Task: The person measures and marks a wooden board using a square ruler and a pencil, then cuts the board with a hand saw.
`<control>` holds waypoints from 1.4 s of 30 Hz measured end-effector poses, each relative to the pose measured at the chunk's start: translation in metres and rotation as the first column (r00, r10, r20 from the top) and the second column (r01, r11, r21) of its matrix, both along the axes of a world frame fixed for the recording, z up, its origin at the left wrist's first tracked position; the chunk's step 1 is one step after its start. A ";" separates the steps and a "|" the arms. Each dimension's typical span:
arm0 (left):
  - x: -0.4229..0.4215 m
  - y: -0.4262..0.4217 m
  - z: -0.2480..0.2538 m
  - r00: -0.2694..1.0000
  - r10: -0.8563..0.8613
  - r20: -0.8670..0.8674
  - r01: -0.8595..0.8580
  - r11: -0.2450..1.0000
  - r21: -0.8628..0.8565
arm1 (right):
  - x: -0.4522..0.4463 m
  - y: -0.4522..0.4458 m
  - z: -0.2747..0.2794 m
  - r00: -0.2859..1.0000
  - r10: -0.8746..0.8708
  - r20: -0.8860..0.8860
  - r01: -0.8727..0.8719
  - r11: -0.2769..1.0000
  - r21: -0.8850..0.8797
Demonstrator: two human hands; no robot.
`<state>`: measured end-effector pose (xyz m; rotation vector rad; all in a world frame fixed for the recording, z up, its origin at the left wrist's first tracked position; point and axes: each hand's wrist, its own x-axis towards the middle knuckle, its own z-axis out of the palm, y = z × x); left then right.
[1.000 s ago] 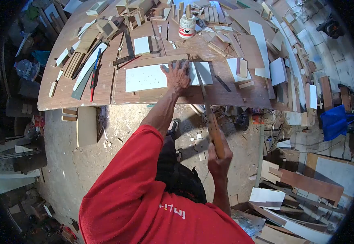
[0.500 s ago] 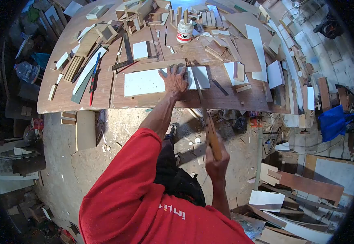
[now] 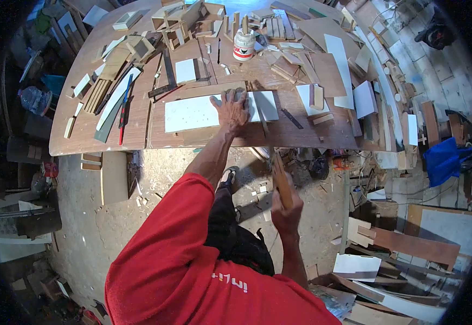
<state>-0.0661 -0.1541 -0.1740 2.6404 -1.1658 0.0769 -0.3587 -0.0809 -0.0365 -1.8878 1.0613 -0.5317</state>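
Note:
My left hand [image 3: 232, 110] lies with spread fingers on a long white board [image 3: 190, 115] near the table's front edge, pressing on its top. My right hand [image 3: 287, 209] is wrapped round the wooden handle of a handsaw [image 3: 282, 184], below the table edge. The saw's thin blade runs up from the handle and crosses the board to the right of my left hand. Whether the blade has cut through the board I cannot tell. Behind the board, partly covered by it, is a brown wooden strip [image 3: 209, 90].
On the wooden table [image 3: 192, 142] stand a white glue jar [image 3: 243, 46] and many offcuts. A dark try square [image 3: 165, 81] lies behind the board, and a red and blue pencil-like stick [image 3: 123, 111] lies left. A small dark metal strip [image 3: 291, 118] is right of the saw. Boards lean at lower right.
My right hand and the saw have moved slightly forward, toward the table. My left hand stays on the board. The whole view has shifted a little.

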 end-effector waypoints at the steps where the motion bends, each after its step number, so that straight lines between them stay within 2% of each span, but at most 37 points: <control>1: -0.001 0.002 -0.001 1.000 -0.006 0.004 0.006 1.000 -0.002 | 0.010 -0.008 -0.002 0.999 -0.027 -0.034 0.031 0.992 0.123; 4: 0.003 -0.001 -0.008 1.000 -0.017 -0.015 0.017 0.999 0.041 | -0.010 0.006 0.004 1.000 -0.014 0.017 0.013 0.999 0.038; 5: 0.003 -0.003 -0.011 1.000 -0.001 0.006 0.000 1.000 0.007 | -0.022 0.016 0.009 0.999 -0.034 0.037 0.031 0.996 0.079; 6: 0.004 -0.003 -0.013 0.999 0.021 0.027 -0.020 0.999 -0.028 | -0.021 0.016 0.010 0.999 -0.031 0.035 0.028 0.997 0.077; 10: 0.004 -0.001 -0.009 1.000 -0.003 0.006 0.003 1.000 0.007 | -0.002 0.001 -0.003 0.997 -0.034 0.070 0.037 0.998 -0.047; 12: 0.007 -0.002 -0.016 1.000 -0.001 0.020 0.001 1.000 -0.024 | 0.012 -0.010 -0.003 0.998 -0.035 0.058 0.034 0.999 0.033; 13: 0.009 -0.005 -0.010 1.000 -0.006 0.024 0.007 1.000 -0.029 | 0.000 -0.005 0.005 0.999 -0.005 -0.033 0.009 0.990 0.142; 14: 0.006 -0.002 -0.005 1.000 -0.008 0.004 0.008 1.000 -0.010 | -0.013 0.008 0.006 0.999 -0.005 -0.040 0.011 0.990 0.142; 16: 0.004 0.001 -0.005 1.000 0.006 -0.020 -0.006 1.000 0.010 | -0.030 0.025 0.006 0.995 -0.006 0.103 0.017 0.994 -0.104; 17: 0.004 0.002 -0.008 1.000 0.008 0.002 -0.008 1.000 0.011 | -0.026 0.022 0.004 0.995 0.005 0.096 0.012 0.984 -0.176; 18: 0.003 -0.001 -0.008 1.000 0.006 0.027 -0.006 1.000 0.001 | -0.014 0.013 0.002 0.995 0.000 0.097 0.017 0.984 -0.177; 21: 0.004 -0.001 -0.006 1.000 0.002 -0.004 -0.002 1.000 0.002 | 0.009 -0.012 -0.018 0.997 -0.031 -0.069 0.040 0.990 0.135; 22: 0.007 -0.002 -0.001 1.000 0.000 0.002 0.000 1.000 0.001 | 0.006 -0.009 -0.016 0.997 -0.034 -0.063 0.042 0.990 0.134; 24: 0.002 0.000 0.001 1.000 0.004 -0.020 -0.004 1.000 0.008 | -0.019 0.014 -0.006 0.993 -0.022 0.118 0.027 0.999 -0.044; 28: 0.004 -0.002 -0.008 1.000 -0.009 0.024 0.009 1.000 -0.006 | -0.012 0.013 0.008 0.998 -0.052 0.043 0.050 0.997 0.055; 29: 0.003 -0.002 -0.007 1.000 -0.003 0.014 0.003 1.000 -0.003 | 0.000 -0.001 -0.004 1.000 -0.004 0.005 0.004 1.000 -0.029; 30: 0.002 -0.001 -0.005 1.000 0.004 0.004 -0.004 1.000 0.000 | 0.006 -0.010 -0.013 0.998 -0.027 -0.049 0.034 0.990 0.139; 32: 0.006 -0.004 -0.007 1.000 0.005 0.006 -0.005 1.000 -0.018 | 0.001 -0.003 0.006 0.998 -0.035 0.052 0.031 0.997 0.077; 33: 0.006 -0.004 -0.011 1.000 0.010 -0.006 -0.010 0.999 -0.031 | -0.010 0.006 0.006 0.998 -0.033 0.047 0.029 0.997 0.077; 35: 0.006 -0.004 -0.012 1.000 0.010 0.026 -0.009 1.000 -0.028 | -0.028 0.022 0.010 0.991 -0.011 0.136 0.027 0.993 -0.116; 36: 0.004 -0.001 -0.014 0.998 -0.006 0.061 0.006 1.000 -0.013 | -0.026 0.022 0.003 0.991 -0.015 0.133 0.029 0.994 -0.106; 38: 0.006 -0.003 -0.012 0.999 -0.010 0.043 0.010 1.000 0.005 | -0.007 0.001 -0.016 0.995 0.022 0.102 0.000 0.978 -0.210; 39: 0.006 -0.002 -0.010 1.000 -0.012 0.022 0.011 1.000 0.029 | 0.007 -0.005 -0.008 1.000 -0.007 -0.003 0.007 1.000 -0.027; 42: 0.005 -0.002 -0.011 0.999 0.006 0.035 -0.006 1.000 -0.009 | -0.010 0.006 0.001 0.998 -0.053 0.039 0.050 0.996 0.073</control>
